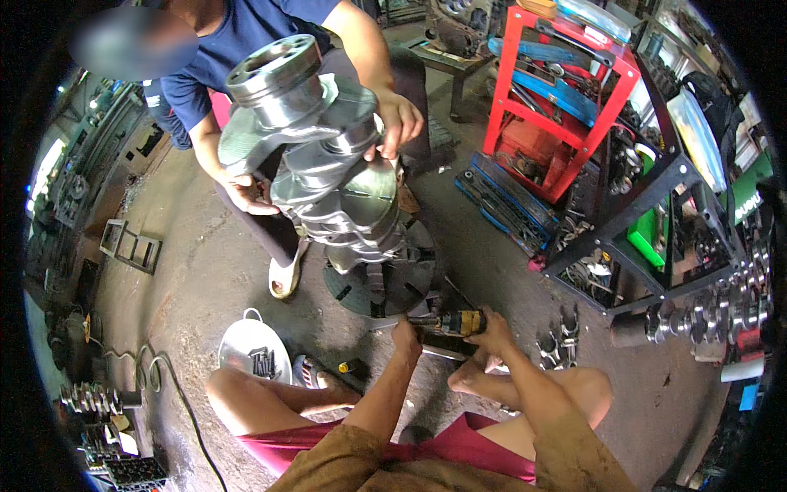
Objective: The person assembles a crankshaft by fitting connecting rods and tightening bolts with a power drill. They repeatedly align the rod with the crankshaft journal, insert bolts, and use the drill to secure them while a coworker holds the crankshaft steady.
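Observation:
A large shiny crankshaft [340,164] stands upright on a dark, round slotted plate [381,287] in front of me. My right hand [494,334] is wrapped round the back of a yellow and black power drill [461,322], which lies level, its nose towards the left. At that nose, by the plate's near edge, my left hand [406,338] is closed; what its fingers pinch is too small to tell. Across from me a co-worker in a dark blue shirt steadies the crankshaft, one hand [398,123] on its right side and the other [250,195] on its left.
Left of the plate sits a white bucket [246,336] holding dark bolts. A small yellow and black object [350,366] lies near my foot. To the right stand a red tool rack [537,98], a blue open toolbox [508,201] and a black metal frame [623,246]. A cable [184,394] trails at left.

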Action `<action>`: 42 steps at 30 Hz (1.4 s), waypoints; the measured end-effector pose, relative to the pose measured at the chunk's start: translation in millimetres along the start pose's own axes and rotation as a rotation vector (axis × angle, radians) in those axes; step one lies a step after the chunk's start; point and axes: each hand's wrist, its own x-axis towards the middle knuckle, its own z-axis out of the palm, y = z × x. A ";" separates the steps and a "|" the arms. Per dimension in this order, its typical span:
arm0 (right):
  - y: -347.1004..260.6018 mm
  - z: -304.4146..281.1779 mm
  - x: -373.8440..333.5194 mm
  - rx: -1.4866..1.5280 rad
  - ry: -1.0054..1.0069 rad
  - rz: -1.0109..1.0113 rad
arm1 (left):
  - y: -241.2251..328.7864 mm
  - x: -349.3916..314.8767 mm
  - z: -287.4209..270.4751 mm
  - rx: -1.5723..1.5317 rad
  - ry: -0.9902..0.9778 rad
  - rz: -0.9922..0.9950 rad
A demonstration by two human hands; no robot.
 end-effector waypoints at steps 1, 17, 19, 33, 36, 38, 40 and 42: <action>0.4 -2.0 0.9 0.002 -0.005 -0.008 | 3.4 -4.8 -7.4 0.122 0.140 0.106; -142.0 -62.5 43.6 0.010 -0.032 -0.303 | 291.6 89.4 37.3 0.673 -0.113 0.804; -182.7 -69.3 58.4 -0.003 0.039 -0.416 | 275.0 108.5 48.2 0.241 -0.205 0.773; -233.0 -27.4 113.0 0.083 0.258 -0.904 | 260.6 34.7 82.3 0.672 0.406 0.787; -231.2 -30.6 113.5 0.107 0.209 -0.853 | 267.3 37.6 80.1 0.573 0.447 0.688; -222.7 -38.6 114.3 0.027 0.178 -0.849 | 279.0 44.9 72.7 0.487 0.478 0.543; -206.5 -49.4 113.4 -0.041 0.109 -0.776 | 295.2 54.4 53.4 0.676 0.620 0.538; -183.9 -60.7 107.9 -0.125 0.020 -0.562 | 292.9 63.4 36.5 0.162 0.585 0.465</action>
